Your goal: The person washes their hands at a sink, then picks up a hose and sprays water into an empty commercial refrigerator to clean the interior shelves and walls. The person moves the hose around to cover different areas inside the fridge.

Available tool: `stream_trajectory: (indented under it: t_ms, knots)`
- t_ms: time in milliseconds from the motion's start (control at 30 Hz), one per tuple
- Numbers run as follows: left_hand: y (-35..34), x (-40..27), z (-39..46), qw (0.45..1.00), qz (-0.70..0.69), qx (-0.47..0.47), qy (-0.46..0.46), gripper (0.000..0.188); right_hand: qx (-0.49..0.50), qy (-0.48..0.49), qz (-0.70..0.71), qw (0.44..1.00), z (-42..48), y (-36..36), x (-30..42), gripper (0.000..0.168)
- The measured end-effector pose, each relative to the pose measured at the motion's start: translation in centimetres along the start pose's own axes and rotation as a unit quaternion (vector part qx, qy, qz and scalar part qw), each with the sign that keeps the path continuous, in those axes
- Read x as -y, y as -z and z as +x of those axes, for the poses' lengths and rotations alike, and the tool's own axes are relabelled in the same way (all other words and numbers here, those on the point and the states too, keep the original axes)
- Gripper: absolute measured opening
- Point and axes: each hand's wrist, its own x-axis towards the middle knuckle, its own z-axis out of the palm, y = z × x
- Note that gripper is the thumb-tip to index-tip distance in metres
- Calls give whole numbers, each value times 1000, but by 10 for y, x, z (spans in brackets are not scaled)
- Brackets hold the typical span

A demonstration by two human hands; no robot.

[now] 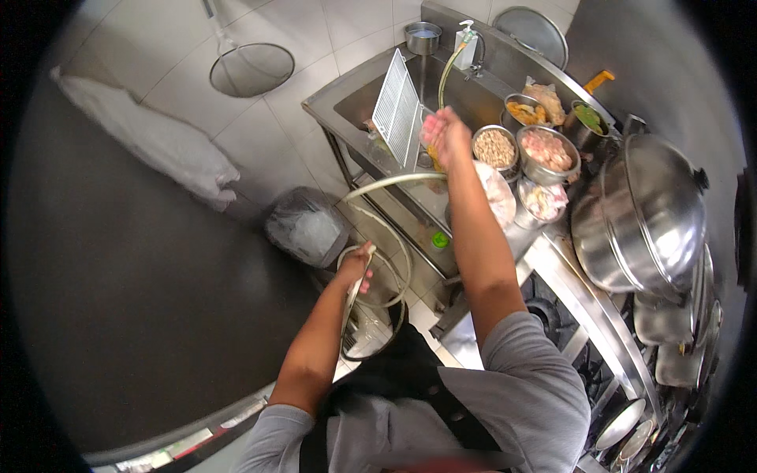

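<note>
My left hand point(355, 269) is closed around a pale flexible hose point(384, 184), which hangs in loops above the tiled floor. Over the steel sink point(349, 105), my right hand point(447, 135) is blurred, its fingers curled beside a white wire rack point(396, 112). Whether it grips anything is unclear. The rack leans upright in the basin. A yellowish hose point(445, 77) runs from the tap point(475, 72) down to behind my right hand. Part of the pale hose passes under my right forearm, where it is hidden.
Right of the sink stand steel containers of beige beans or nuts point(495, 148), raw meat point(545, 149) and greens point(588, 118). A large domed steel pot point(639, 213) rises beside the gas stove point(582, 331). A lined bin point(307, 227) sits lower left; a mesh strainer point(251, 71) hangs on the wall.
</note>
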Motion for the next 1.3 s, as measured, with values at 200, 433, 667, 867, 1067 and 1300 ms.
stream_trajectory:
  t_ms: [200,433,667,867,1067,1300]
  knots:
    - [28,21,19,999,3,36,10,43,-143,-35,147,978,204,-5,10,54]
    - [55,13,33,998,11,1,59,45,-233,1,159,959,372,70,-1,59]
    - [60,0,63,993,16,57,106,47,-281,28,176,943,430,92,-3,63]
    - [60,11,81,987,-42,62,142,47,-236,103,244,935,440,83,-11,62]
    - [70,9,91,985,-55,68,146,45,-421,171,229,861,479,125,-3,40]
    - [52,28,94,988,-36,75,133,42,-381,160,102,905,459,100,68,38]
